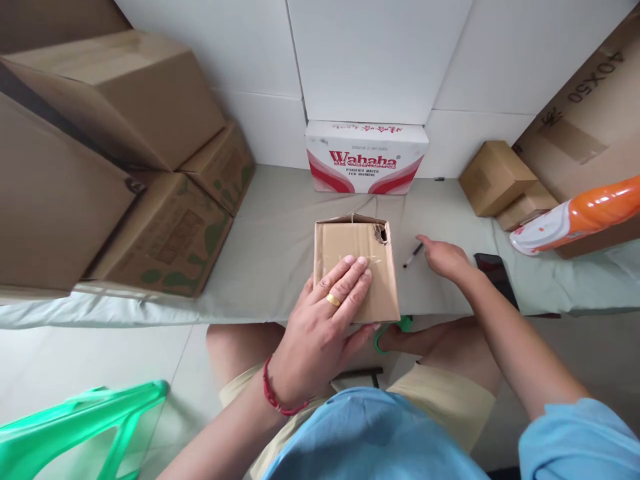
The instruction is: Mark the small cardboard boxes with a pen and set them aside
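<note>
Small brown cardboard box (345, 243) sits mid-table at the near edge, on pale grey-green cloth (265, 253). Ragged dark hole (383, 233) in its top at the far right corner; far side gapes a bit, inside too dark to make out contents.

Left hand (325, 320) flat on box top: long fingers close together, thumb apart, down by the near edge. Right hand (446, 259) at the far end of a thin black-and-white pen (411, 259), index finger stretched out; can't tell if it's pinching the pen or just beside it. Black phone (495, 277) lies near right wrist.

Other containers: white-and-red Wahaha water carton (367, 160) against wall, contents hidden. Left: plain brown carton (120, 100) on top of green-printed brown carton (170, 240), contents hidden. Right: two small brown boxes (495, 177), one partly over the other, beside large brown carton (590, 100) marked 40X50. Orange-and-white plastic container (585, 213) in front of that, contents not readable.
</note>
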The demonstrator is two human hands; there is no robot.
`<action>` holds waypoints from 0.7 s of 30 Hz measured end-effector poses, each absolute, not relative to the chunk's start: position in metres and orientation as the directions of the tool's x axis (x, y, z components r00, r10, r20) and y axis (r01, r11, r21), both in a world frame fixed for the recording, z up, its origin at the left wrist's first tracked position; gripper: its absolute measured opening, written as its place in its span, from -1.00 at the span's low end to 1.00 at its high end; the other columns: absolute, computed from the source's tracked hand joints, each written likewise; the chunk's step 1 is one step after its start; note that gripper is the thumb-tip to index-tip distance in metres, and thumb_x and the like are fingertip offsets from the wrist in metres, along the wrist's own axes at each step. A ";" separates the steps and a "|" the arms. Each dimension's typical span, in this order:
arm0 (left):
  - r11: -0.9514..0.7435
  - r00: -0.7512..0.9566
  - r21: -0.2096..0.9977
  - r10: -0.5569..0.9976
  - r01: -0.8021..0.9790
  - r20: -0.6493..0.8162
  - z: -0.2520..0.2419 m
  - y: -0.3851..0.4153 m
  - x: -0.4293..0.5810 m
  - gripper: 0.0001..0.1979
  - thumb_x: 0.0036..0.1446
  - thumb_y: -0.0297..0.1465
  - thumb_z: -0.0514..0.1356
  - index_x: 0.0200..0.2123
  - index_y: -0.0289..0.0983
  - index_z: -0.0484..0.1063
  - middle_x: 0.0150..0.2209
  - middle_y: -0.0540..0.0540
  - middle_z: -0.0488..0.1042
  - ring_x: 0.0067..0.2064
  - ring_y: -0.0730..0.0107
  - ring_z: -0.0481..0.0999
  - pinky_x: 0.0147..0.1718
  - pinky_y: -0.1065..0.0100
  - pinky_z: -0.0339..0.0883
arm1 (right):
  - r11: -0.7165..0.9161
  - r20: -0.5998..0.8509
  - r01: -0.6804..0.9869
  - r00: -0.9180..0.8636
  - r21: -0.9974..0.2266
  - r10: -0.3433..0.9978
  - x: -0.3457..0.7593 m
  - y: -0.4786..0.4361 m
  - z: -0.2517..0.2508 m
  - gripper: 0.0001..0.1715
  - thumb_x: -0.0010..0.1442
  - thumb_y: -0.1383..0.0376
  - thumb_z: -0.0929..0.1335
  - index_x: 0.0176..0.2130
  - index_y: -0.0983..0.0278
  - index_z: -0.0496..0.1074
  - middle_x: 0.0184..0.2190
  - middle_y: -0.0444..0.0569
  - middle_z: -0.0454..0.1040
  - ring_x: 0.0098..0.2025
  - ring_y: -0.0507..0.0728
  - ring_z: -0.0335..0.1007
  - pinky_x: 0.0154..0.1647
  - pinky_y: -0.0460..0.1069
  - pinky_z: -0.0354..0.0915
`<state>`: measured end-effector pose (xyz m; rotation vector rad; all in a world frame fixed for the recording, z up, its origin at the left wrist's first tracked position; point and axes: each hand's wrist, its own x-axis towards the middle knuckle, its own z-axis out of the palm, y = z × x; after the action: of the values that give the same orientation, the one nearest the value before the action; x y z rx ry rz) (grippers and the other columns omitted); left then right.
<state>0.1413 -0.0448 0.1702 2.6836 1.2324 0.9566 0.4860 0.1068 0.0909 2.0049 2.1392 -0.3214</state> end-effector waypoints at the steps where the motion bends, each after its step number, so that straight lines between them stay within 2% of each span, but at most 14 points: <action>1: -0.678 0.486 0.284 0.703 0.678 0.519 0.170 -0.041 0.142 -0.24 0.46 -0.22 0.25 0.58 -0.27 0.09 0.47 -0.32 0.38 0.52 -0.12 0.32 0.40 -0.12 0.36 | 0.024 -0.251 1.000 -0.025 -0.007 0.968 0.497 0.097 0.091 -0.28 0.43 0.32 0.17 0.49 0.26 0.25 0.10 0.29 0.61 0.08 0.38 0.55 0.07 0.17 0.37; 4: -0.661 0.473 0.299 0.721 0.688 0.506 0.171 -0.031 0.143 -0.27 0.44 -0.25 0.27 0.55 -0.29 0.14 0.47 -0.32 0.37 0.51 -0.11 0.35 0.40 -0.15 0.39 | -0.178 -0.075 0.982 0.183 0.059 0.980 0.535 0.056 0.087 -0.24 0.47 0.20 0.15 0.50 0.54 0.15 0.24 0.55 0.45 0.29 0.53 0.39 0.26 0.31 0.28; 6: -0.641 0.461 0.296 0.737 0.708 0.493 0.172 -0.025 0.145 -0.31 0.42 -0.24 0.28 0.50 -0.35 0.23 0.46 -0.34 0.38 0.50 -0.14 0.37 0.38 -0.17 0.41 | -0.418 0.063 0.907 0.415 0.048 0.908 0.561 0.027 0.076 -0.09 0.45 0.01 0.24 0.46 0.63 0.15 0.26 0.64 0.39 0.33 0.63 0.34 0.33 0.36 0.22; 9: -0.600 0.448 0.293 0.774 0.744 0.448 0.176 -0.018 0.151 -0.31 0.41 -0.22 0.29 0.47 -0.38 0.26 0.47 -0.38 0.37 0.50 -0.19 0.36 0.35 -0.23 0.44 | -0.571 -0.016 0.821 0.571 -0.017 0.821 0.587 -0.008 0.050 0.13 0.37 -0.18 0.31 0.48 0.64 0.12 0.31 0.67 0.34 0.34 0.68 0.34 0.32 0.39 0.26; 12: -0.593 0.476 0.332 0.797 0.734 0.372 0.184 -0.017 0.155 -0.28 0.41 -0.26 0.28 0.51 -0.36 0.19 0.51 -0.40 0.29 0.54 -0.19 0.28 0.38 -0.25 0.40 | -0.575 -0.057 0.817 0.572 -0.044 0.818 0.595 -0.025 0.031 0.10 0.37 -0.17 0.31 0.50 0.57 0.13 0.36 0.61 0.31 0.36 0.66 0.34 0.33 0.37 0.27; 15: -0.590 0.473 0.371 0.803 0.717 0.363 0.189 -0.023 0.153 -0.31 0.41 -0.28 0.28 0.50 -0.34 0.20 0.53 -0.42 0.25 0.55 -0.22 0.24 0.40 -0.29 0.35 | -0.622 -0.064 0.782 0.619 -0.033 0.783 0.597 -0.027 0.028 0.05 0.38 -0.17 0.29 0.44 0.61 0.19 0.23 0.62 0.43 0.29 0.65 0.41 0.29 0.37 0.31; 18: -0.578 0.407 0.339 0.791 0.742 0.458 0.186 -0.029 0.148 -0.48 0.43 -0.27 0.27 0.36 -0.32 0.37 0.50 -0.42 0.31 0.58 -0.34 0.15 0.47 -0.46 0.09 | -0.667 -0.100 0.745 0.664 0.009 0.741 0.606 -0.020 0.035 0.10 0.31 -0.27 0.30 0.34 0.61 0.32 0.18 0.65 0.44 0.29 0.69 0.40 0.25 0.36 0.34; 19: -0.597 0.405 0.319 0.766 0.736 0.499 0.183 -0.030 0.146 -0.54 0.44 -0.27 0.26 0.31 -0.32 0.41 0.47 -0.40 0.36 0.58 -0.32 0.16 0.50 -0.44 -0.02 | -0.673 -0.119 0.739 0.670 0.015 0.733 0.611 -0.016 0.037 0.11 0.28 -0.30 0.32 0.30 0.60 0.36 0.18 0.66 0.43 0.30 0.70 0.39 0.27 0.36 0.33; 21: -0.665 0.437 0.279 0.695 0.693 0.570 0.176 -0.027 0.142 -0.60 0.47 -0.29 0.24 0.27 -0.31 0.43 0.38 -0.34 0.50 0.53 -0.15 0.30 0.58 -0.27 -0.17 | -0.686 -0.168 0.727 0.676 -0.006 0.718 0.619 -0.009 0.042 0.10 0.20 -0.32 0.38 0.22 0.57 0.44 0.16 0.66 0.45 0.32 0.69 0.39 0.32 0.36 0.30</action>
<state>0.1425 -0.0271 0.1758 2.6601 1.2847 1.0581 0.6187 -0.0091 0.0422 2.8192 1.2167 -0.2423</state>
